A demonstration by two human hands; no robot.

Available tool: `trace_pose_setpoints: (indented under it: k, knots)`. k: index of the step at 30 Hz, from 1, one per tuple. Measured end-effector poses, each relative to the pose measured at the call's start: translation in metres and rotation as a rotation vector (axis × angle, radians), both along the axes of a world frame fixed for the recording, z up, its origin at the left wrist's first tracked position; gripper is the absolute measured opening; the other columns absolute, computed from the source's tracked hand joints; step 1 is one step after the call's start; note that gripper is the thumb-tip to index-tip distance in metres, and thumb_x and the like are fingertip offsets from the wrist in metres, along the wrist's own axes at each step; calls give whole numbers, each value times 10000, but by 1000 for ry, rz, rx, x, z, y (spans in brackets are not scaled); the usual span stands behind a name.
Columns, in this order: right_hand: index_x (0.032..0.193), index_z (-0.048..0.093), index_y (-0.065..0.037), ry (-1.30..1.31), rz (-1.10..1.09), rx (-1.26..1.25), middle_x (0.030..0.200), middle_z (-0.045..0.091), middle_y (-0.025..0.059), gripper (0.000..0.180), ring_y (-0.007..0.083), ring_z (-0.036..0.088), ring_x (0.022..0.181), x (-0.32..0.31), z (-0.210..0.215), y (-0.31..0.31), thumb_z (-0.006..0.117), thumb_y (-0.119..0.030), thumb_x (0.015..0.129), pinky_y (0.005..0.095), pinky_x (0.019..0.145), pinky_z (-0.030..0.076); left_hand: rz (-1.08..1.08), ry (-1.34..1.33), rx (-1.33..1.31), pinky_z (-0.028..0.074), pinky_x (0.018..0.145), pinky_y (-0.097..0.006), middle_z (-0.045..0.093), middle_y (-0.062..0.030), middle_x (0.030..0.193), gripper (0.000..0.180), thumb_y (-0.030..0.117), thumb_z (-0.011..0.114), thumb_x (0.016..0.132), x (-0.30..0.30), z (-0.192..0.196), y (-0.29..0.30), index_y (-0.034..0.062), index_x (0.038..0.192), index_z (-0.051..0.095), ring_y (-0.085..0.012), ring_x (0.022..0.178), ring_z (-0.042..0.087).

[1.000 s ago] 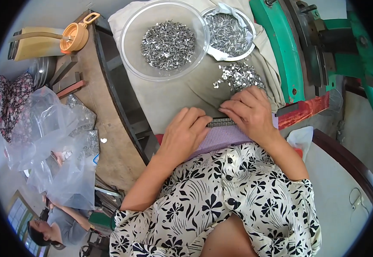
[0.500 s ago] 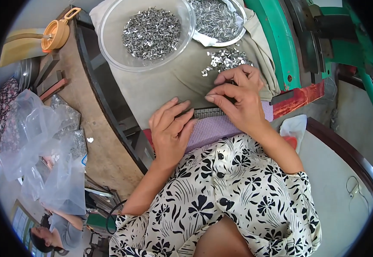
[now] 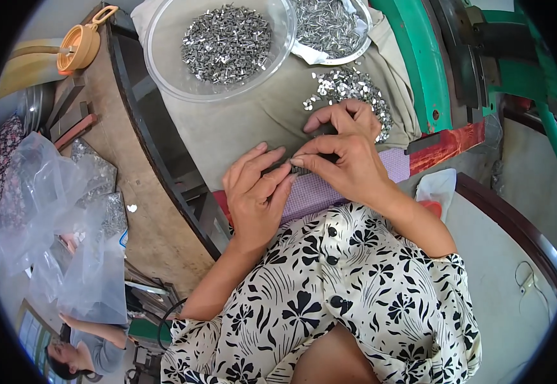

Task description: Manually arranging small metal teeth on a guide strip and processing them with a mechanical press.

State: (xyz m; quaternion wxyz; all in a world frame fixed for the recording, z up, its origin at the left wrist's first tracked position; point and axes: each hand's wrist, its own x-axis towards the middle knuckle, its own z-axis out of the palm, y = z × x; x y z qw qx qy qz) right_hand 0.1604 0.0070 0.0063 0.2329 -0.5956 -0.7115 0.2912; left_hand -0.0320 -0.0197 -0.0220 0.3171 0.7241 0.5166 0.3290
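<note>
Your two hands meet near the middle of the view, over a purple cloth (image 3: 320,189) laid across your lap at the near edge of a grey-green work mat (image 3: 253,121).

Your left hand (image 3: 256,195) lies loosely open, palm down, fingers stretched together toward the right. Its fingertips press on the left end of a thin dark metal strip (image 3: 291,168) that rests where the mat meets the purple cloth.

Your right hand (image 3: 345,157) is curled, not flat. Its thumb and forefinger are pinched together at the strip, just beside your left fingertips, and whatever small piece sits in that pinch is too tiny to make out. The other fingers arch above, bent toward the far side.

Just beyond your right hand, touching its knuckles, lies one loose heap of small shiny metal pieces (image 3: 349,89) on the mat.

Farther away stand two clear bowls. The larger bowl (image 3: 163,57), far and to the left, holds a mound of grey metal pieces. The smaller bowl (image 3: 361,38), far and to the right, holds another mound and sits on white cloth.

To the right rises a green machine frame (image 3: 419,70) with one red bar (image 3: 448,144) below it.

On the far left stands one orange jug (image 3: 80,48), and nearer on the left lie several crumpled clear plastic bags (image 3: 54,217), too tangled to count.

Another person appears at the lower left edge.
</note>
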Motion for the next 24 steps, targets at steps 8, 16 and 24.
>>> trace_pose_setpoints:
  k: [8, 16, 24]
  knots:
    - [804, 802, -152, -42, -18, 14, 1088, 625, -9, 143, 284, 417, 1150, -3, -2, 0, 837, -250, 706, 445, 990, 246, -7, 20, 10, 386, 998, -389, 700, -39, 1167, 228, 79, 799, 744, -1, 0, -1, 97, 968, 761, -277, 1194, 600]
    - [823, 809, -163, -41, 1, -25, 1096, 616, -14, 162, 283, 415, 1163, 2, 0, 1, 842, -249, 690, 432, 989, 251, 5, 14, 21, 383, 1002, -388, 699, -32, 1173, 232, 77, 794, 749, 0, -3, -2, 115, 976, 762, -274, 1189, 600]
    - [830, 804, -151, -71, 10, -23, 1094, 612, -9, 173, 288, 415, 1151, 0, 3, 3, 843, -243, 689, 433, 990, 254, 14, 9, 4, 373, 1005, -386, 695, -29, 1178, 197, 83, 779, 759, 1, -2, -2, 113, 953, 761, -270, 1192, 597]
